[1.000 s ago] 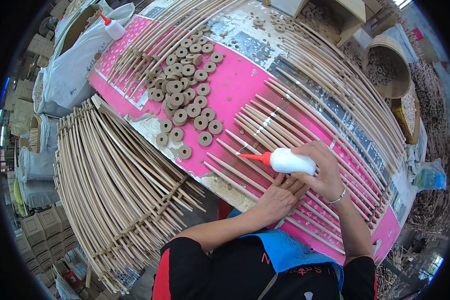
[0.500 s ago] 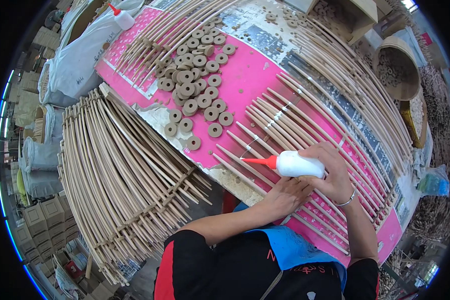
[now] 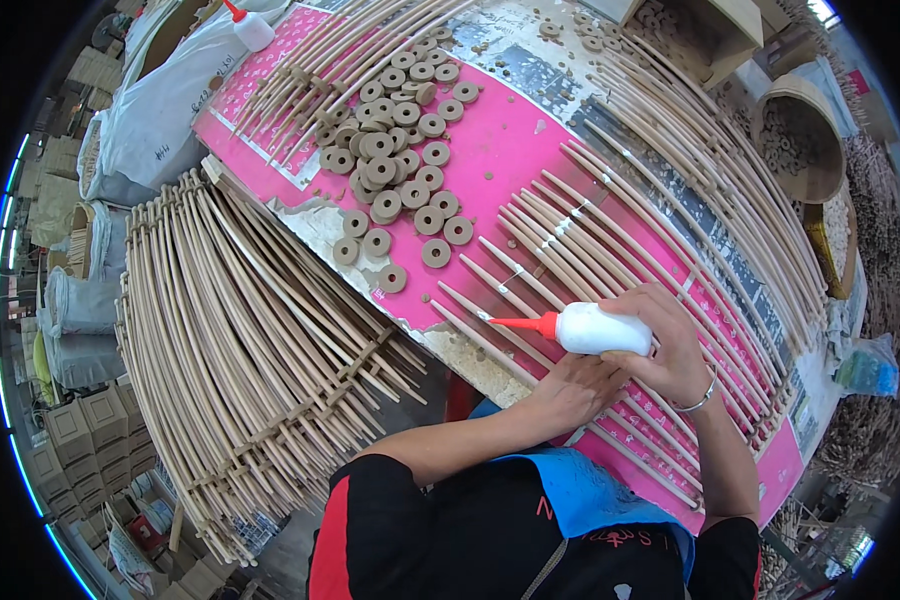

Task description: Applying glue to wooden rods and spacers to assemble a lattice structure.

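Observation:
My right hand (image 3: 665, 345) is closed around a white squeeze bottle (image 3: 603, 330) with a red nozzle, tilted on its side. Its nozzle tip points left and meets a thin wooden rod near a small white dab. Several tapered rods (image 3: 560, 255) lie side by side on the pink sheet, with white dabs across some of them. Beneath the right hand, my left hand (image 3: 578, 392) rests flat over the nearest rods, its fingers stretched out and partly hidden.
Loose wooden rings (image 3: 380, 170) are heaped on the pink sheet (image 3: 500, 130). A large stack of joined rods (image 3: 260, 370) stands at the left of the table edge. More rods (image 3: 710, 170) lie at the far right, near a round tub (image 3: 798, 135). A second bottle (image 3: 253, 32) stands far left.
The nozzle tip stays by the second rod, where a white dab now shows. A thin strand that trailed from the tip toward the neighbouring rod is less visible. The view has shifted slightly.

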A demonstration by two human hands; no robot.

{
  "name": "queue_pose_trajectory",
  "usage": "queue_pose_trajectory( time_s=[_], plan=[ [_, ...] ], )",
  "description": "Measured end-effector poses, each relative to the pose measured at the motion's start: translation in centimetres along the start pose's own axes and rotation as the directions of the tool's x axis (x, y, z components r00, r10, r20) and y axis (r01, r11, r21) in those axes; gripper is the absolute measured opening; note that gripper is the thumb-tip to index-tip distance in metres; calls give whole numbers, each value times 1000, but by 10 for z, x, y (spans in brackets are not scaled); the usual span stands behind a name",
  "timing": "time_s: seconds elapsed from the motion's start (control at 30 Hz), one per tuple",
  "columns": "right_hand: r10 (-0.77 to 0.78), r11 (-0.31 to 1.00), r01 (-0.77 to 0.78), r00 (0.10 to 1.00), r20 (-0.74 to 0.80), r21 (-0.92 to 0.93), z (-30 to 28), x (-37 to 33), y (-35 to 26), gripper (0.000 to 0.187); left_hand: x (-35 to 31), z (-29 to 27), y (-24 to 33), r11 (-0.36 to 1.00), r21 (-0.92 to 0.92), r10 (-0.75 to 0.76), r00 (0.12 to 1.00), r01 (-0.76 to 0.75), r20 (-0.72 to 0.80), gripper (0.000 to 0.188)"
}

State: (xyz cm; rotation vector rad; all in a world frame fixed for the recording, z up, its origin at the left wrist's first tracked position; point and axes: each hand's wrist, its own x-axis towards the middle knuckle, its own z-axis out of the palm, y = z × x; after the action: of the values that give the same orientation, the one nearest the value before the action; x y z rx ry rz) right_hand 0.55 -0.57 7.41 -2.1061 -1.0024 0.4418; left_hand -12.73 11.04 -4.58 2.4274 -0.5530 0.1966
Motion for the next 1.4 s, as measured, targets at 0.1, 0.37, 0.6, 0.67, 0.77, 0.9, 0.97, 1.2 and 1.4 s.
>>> queue_pose_trajectory(
  time_s=[0.1, 0.37, 0.6, 0.67, 0.77, 0.9, 0.97, 1.2, 1.4],
  plan=[
    [-18, 1000, 19, 1000, -22, 20, 3, 1, -2, 51, -7, 4, -1, 995, 73, 73, 982, -62, -173, 35],
    [-41, 999, 43, 998, 56, -25, 14, 11, -4, 52, -11, 8, -4, 992, 89, 94, 993, -87, -77, 38],
    [-167, 986, 169, 983, 69, -12, 6, -3, 18, 56, -10, 1, -3, 998, 63, -8, 966, -8, 257, 21],
    [-35, 989, 29, 999, 39, 145, -1, -23, 28, 53, 1, -8, -3, 984, -63, -138, 935, 167, 325, 30],
    [75, 963, -20, 978, -194, 269, -22, -74, 39, 57, 21, -26, 4, 999, -4, -35, 979, 36, 200, 47],
    [504, 828, -189, 664, -553, 528, -57, -194, 58, 67, 36, -34, 13, 984, 169, 16, 968, -60, 252, 71],
    [564, 821, -144, 344, -750, 552, -68, -268, 73, 65, 36, -34, 14, 978, 198, 5, 960, -63, 278, 72],
    [395, 675, -397, -518, -759, 622, -95, -496, 193, 63, 35, -32, 18, 961, 259, 28, 966, -96, 256, 71],
    [215, 553, -711, -383, -899, 435, -82, -557, 273, 62, 32, -32, 20, 947, 305, 27, 968, -105, 251, 75]
  ],
)
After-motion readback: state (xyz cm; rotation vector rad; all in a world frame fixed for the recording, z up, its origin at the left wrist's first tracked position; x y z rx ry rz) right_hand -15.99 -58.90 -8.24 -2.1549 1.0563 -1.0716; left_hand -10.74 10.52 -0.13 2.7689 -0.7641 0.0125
